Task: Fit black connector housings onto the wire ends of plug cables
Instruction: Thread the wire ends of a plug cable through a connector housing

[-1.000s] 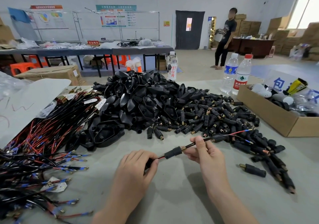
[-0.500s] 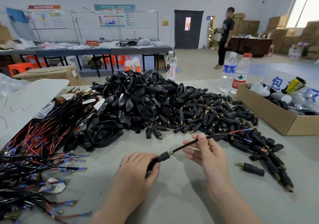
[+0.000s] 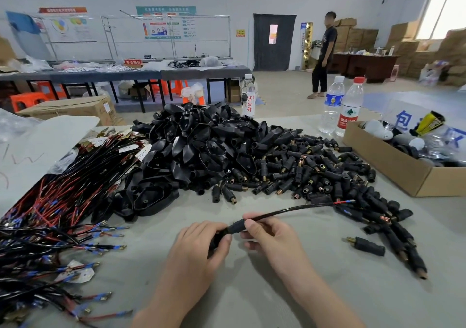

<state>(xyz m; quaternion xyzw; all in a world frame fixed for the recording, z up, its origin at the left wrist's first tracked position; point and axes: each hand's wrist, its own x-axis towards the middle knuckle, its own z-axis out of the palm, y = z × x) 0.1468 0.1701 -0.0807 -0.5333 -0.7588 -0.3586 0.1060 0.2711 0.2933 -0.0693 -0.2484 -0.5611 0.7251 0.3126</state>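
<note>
My left hand (image 3: 199,249) grips the black plug end of a cable (image 3: 290,210) low over the grey table. A small black connector housing (image 3: 235,226) sits on the cable right against my left fingers. My right hand (image 3: 269,236) pinches the cable just behind that housing. The cable arcs to the right and ends in a red and a blue wire tip (image 3: 345,202) over the pile. A big heap of black housings and plug shells (image 3: 252,156) lies behind my hands. Bundled cables with red and blue ends (image 3: 58,214) cover the left side.
A cardboard box (image 3: 393,161) of odd items stands at the right. Two water bottles (image 3: 349,108) stand behind the heap, and a third, labelled bottle (image 3: 248,98) farther left. One loose housing (image 3: 368,247) lies right of my hands. A person (image 3: 324,55) stands far back.
The housing has slid left along the cable until it meets my left hand. My right hand has followed it leftward, so both hands are now close together.
</note>
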